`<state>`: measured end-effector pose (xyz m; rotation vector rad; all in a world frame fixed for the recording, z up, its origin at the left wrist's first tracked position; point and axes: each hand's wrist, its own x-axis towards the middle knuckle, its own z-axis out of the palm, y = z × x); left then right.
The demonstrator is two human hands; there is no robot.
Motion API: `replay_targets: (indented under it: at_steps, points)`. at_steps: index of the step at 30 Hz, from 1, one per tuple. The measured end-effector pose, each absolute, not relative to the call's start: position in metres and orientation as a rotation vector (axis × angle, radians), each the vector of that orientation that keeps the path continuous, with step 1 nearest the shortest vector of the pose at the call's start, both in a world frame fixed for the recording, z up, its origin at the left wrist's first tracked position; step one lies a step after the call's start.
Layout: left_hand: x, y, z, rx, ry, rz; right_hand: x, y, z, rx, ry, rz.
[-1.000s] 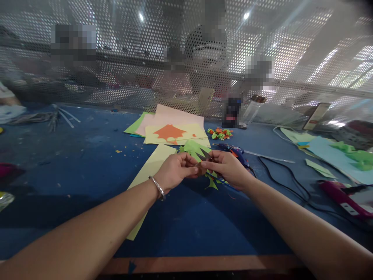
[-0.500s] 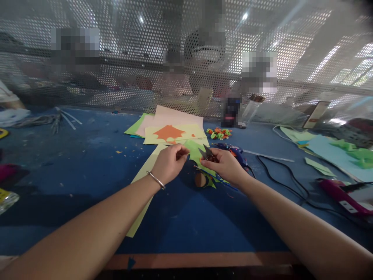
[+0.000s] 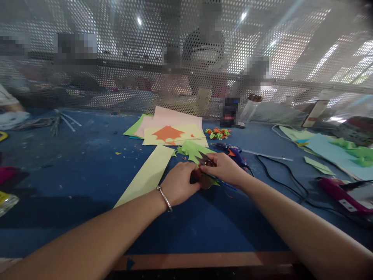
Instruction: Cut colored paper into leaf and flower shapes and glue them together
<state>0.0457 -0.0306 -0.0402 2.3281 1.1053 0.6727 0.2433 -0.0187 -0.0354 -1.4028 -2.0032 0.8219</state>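
My right hand (image 3: pixel 224 168) is closed around a small pair of scissors (image 3: pixel 205 158), whose dark pointed blades are apart and aim up and left. Just below the blades, my left hand (image 3: pixel 181 182) has its fingers curled at a round brown piece (image 3: pixel 206 181), partly covered by the fingertips; what they grip cannot be made out. Light green paper (image 3: pixel 190 149) with cut, jagged edges lies beyond both hands. A long pale yellow paper strip (image 3: pixel 148 173) runs beside my left hand, and its near end passes behind my forearm.
Stacked paper sheets (image 3: pixel 177 114) with an orange cut-out (image 3: pixel 168 133) lie behind. Small orange and green paper curls (image 3: pixel 218 133) sit right of them. A blue glue gun (image 3: pixel 237 153) and black cord (image 3: pixel 287 175) are at right. A perforated metal screen (image 3: pixel 131 81) borders the table's back.
My left hand has come down and right, from above the green paper to the round brown piece. My right hand still holds the scissors in nearly the same place. The yellow strip has shifted left.
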Motion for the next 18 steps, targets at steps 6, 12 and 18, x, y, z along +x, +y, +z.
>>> replay_targets:
  at_steps: [6, 12, 18]
  points:
    - [0.044, -0.026, -0.040, 2.043, 1.026, 0.693, 0.242, -0.021, -0.035, -1.385, -2.005, 0.931]
    - [0.048, -0.033, -0.038, 2.230, 1.050, 0.717, 0.247, -0.017, -0.037, -1.391, -2.008, 0.891]
    - [0.056, -0.035, -0.046, 2.455, 1.128, 0.721, 0.247, -0.019, -0.032, -1.427, -1.981, 0.957]
